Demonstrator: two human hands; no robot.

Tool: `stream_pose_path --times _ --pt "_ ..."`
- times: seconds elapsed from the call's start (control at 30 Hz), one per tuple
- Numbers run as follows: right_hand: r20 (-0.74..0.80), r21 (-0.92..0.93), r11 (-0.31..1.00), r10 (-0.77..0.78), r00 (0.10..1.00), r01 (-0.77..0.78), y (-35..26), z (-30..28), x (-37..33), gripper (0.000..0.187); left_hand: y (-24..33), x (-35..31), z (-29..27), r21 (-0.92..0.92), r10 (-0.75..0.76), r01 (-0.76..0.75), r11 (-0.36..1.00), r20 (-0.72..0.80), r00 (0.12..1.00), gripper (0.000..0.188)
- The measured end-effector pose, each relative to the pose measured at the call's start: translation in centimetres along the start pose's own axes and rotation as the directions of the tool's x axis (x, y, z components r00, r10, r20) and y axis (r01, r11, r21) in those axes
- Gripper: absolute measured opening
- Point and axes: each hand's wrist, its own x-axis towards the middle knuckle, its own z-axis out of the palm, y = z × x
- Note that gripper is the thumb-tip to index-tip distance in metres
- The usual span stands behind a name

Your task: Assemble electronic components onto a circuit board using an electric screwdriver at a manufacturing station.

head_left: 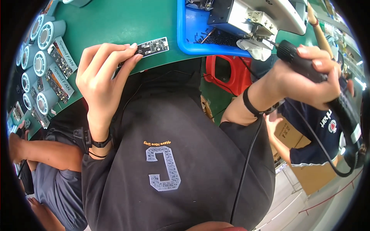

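Note:
Between the thumb and fingers of my left hand (101, 75) is a small black circuit board (155, 46) with a white edge, held just above the near edge of the green table. My right hand (310, 79) wraps round a black electric screwdriver (290, 54), whose body and cable trail toward the lower right. Its thin bit points left, at the front of a grey-and-white screw feeder (231, 19). Whether the bit touches a screw is too small to tell. The feeder stands in a blue tray (182, 38) with many tiny dark screws (221, 38) lying loose in it.
Several light-blue round fan units (50, 34) with circuit boards attached crowd the left of the green table (115, 23). A red plastic stool (243, 75) stands under the table. Other people are close by: a bare arm (54, 149) at left, a dark sleeve (308, 133) at right beside a cardboard box (287, 134).

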Motion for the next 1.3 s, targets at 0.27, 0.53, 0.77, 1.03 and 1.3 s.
stream_pose_path --times 0.27,0.53,0.77,1.03,1.3 --pt "0.264 0.153 0.988 -0.017 0.964 -0.025 0.7 2.4 -0.5 0.026 -0.2 -0.1 -0.2 -0.017 -0.006 0.006 1.0 -0.002 1.0 0.022" --pt "0.149 0.133 0.943 0.284 0.947 -0.304 -5.6 5.3 -5.3 0.023 -0.8 -0.6 -0.2 -0.04 -0.001 0.0 0.999 -0.03 1.0 0.022" --pt "0.114 0.209 0.959 0.169 0.979 -0.19 -7.0 10.4 -9.2 0.02 -1.1 -0.4 -0.3 -0.038 -0.01 0.008 0.999 -0.061 0.998 0.023" --pt "0.189 0.322 0.908 0.214 0.958 -0.267 -6.3 11.5 -10.2 0.053 -1.4 -0.9 -0.1 -0.055 -0.008 0.002 0.999 -0.111 0.994 0.025" --pt "0.264 0.285 0.924 0.182 0.947 -0.257 -6.0 11.2 -10.4 0.049 -1.4 -1.0 -0.1 -0.045 -0.001 -0.004 0.999 -0.102 0.995 0.025"
